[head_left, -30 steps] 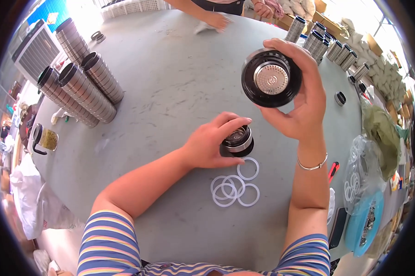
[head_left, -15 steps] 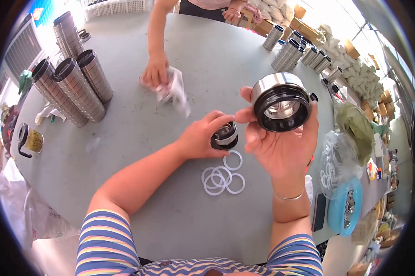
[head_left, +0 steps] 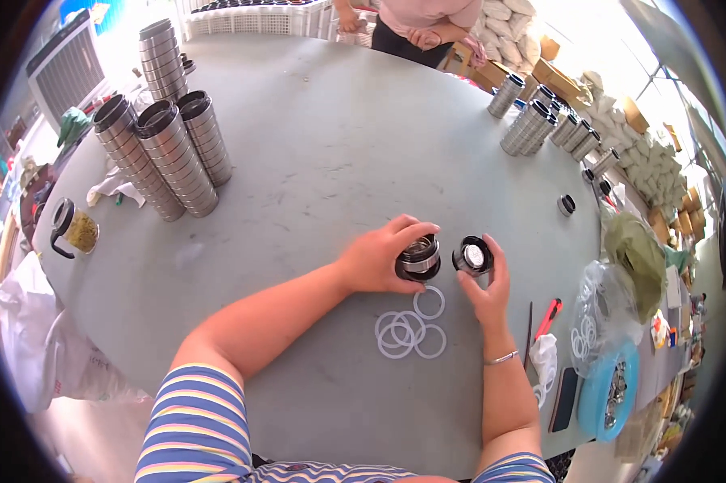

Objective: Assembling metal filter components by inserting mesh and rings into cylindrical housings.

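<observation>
While steel stacks (head_left: 160, 157) stand at ten o'clock on the worktop (head_left: 314, 362), left hand (head_left: 379, 256) has fingers wrapped round a steel-banded part (head_left: 418, 261); white rings (head_left: 415, 341) lie at its six; at its three, right hand (head_left: 490, 288), fingers gripping a silver-centred part (head_left: 473, 257).

The big table (head_left: 298, 153) is grey, with dark smudges across it. The round piece (head_left: 419, 259) in the left hand (head_left: 381, 259) is silver and black, and the other piece (head_left: 474, 256) in the right hand (head_left: 492, 288) is black with a shiny silver middle. At six o'clock from them, the rings (head_left: 442, 303) are milky white. At ten o'clock, the tall stacks (head_left: 177, 157) are silver with black tops. At nine, the jar (head_left: 82, 232) has yellow-green stuff and a black handle (head_left: 57, 242). The sleeve (head_left: 195, 419) at seven is blue with white, yellow and pink stripes. At four, I see a bright blue basket (head_left: 592, 402).
</observation>
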The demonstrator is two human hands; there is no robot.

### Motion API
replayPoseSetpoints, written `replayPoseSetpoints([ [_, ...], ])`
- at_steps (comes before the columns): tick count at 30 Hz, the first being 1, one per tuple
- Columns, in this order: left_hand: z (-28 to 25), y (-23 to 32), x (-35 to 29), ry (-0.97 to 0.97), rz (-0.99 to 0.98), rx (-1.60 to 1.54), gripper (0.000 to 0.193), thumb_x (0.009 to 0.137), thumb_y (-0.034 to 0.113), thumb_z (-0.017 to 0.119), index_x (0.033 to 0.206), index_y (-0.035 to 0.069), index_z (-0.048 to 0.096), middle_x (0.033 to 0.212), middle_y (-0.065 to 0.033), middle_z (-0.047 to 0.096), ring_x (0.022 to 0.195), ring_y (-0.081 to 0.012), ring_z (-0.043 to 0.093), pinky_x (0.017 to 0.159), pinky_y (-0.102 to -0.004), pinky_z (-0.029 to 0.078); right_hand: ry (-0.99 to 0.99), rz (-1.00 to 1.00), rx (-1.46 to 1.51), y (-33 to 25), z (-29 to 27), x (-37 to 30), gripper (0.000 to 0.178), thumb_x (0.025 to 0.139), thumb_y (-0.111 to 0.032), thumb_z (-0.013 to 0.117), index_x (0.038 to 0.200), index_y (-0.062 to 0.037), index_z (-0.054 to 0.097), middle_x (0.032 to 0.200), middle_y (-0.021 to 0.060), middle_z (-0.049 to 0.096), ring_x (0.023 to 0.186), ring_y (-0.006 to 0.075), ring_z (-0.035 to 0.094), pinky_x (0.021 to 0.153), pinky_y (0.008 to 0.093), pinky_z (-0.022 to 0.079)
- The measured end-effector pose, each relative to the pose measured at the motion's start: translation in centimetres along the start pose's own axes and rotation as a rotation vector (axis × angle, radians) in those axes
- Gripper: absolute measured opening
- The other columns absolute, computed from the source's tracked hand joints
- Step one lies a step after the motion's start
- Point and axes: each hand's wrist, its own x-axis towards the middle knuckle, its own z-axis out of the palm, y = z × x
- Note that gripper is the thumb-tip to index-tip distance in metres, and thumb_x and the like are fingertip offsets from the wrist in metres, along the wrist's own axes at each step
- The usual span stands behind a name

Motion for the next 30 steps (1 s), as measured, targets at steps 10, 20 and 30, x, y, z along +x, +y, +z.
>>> replayPoseSetpoints([
  [10, -0.4, 0.3, -0.1, 0.006, -0.038, -0.003, 0.097, 0.067, 0.025, 0.099, 0.152, 0.018, 0.054, 0.140, -0.0079, 0.059, 0.124, -0.0317, 0.066, 0.101, -0.0430, 0.058, -0.075, 0.078, -0.088, -0.5, 1.7, 1.1, 0.079, 0.078, -0.015, 0.087, 0.148, -0.0025, 0.052, 0.134, 0.0140, 0.065, 0.124, 0.0283, 0.065, 0.109, 0.0397, 0.050],
  [20, -0.1, -0.4, -0.4, 0.017, -0.005, 0.014, 0.098, 0.066, 0.025, 0.099, 0.153, 0.019, 0.053, 0.140, -0.0083, 0.058, 0.124, -0.0316, 0.066, 0.102, -0.0432, 0.058, -0.115, 0.098, -0.154, -1.3, 1.9, 0.9, 0.079, 0.077, -0.014, 0.087, 0.147, -0.0032, 0.053, 0.135, 0.0130, 0.065, 0.124, 0.0266, 0.064, 0.109, 0.0393, 0.050],
  [30, 0.0, -0.6, -0.2, 0.007, 0.017, 0.019, 0.100, 0.066, 0.026, 0.099, 0.154, 0.020, 0.052, 0.139, -0.0087, 0.058, 0.121, -0.0319, 0.066, 0.100, -0.0436, 0.058, -0.119, 0.085, -0.193, -0.8, 1.5, 1.0, 0.080, 0.077, -0.018, 0.088, 0.147, -0.0037, 0.054, 0.137, 0.0138, 0.064, 0.125, 0.0286, 0.064, 0.109, 0.0400, 0.050],
])
